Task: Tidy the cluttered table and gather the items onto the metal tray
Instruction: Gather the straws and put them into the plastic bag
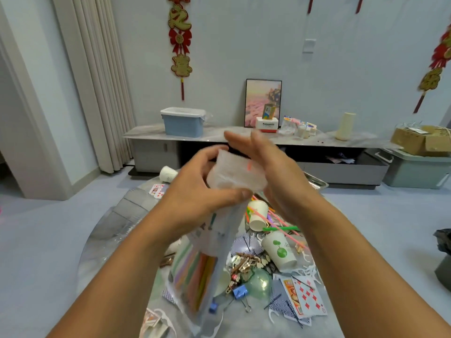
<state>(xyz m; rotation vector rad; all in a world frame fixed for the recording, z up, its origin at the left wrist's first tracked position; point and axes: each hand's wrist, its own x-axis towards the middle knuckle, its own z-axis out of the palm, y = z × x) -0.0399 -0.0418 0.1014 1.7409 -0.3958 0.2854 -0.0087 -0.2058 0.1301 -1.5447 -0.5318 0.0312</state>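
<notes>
Both hands are raised above the round table [117,230], working the top of a clear plastic bag [234,174] whose lower part hangs down toward the table with a bundle of coloured straws [195,272] inside. The left hand [195,189] curls its fingers round the left side of the bag's crumpled top, thumb stretched along its lower edge. The right hand [275,172] lies against the bag's right side with fingers nearly straight and pointing up; whether its thumb pinches the plastic cannot be told, as the bag hides it. Beneath the bag the table is littered: a paper cup with a green print [280,252] lies tilted to the right of the hanging bag, a second paper cup [258,215] lies beyond it amid loose straws [283,228], and a green balloon [260,282] sits just right of the bag's lower end, beside a blue binder clip [240,292]. Playing cards [307,298] fan out further right of the balloon. Another paper cup [168,173] lies on its side at the table's far edge, left of the bag's top. The metal tray [317,182] shows only a corner, at the far side of the table, right of the raised hands.
</notes>
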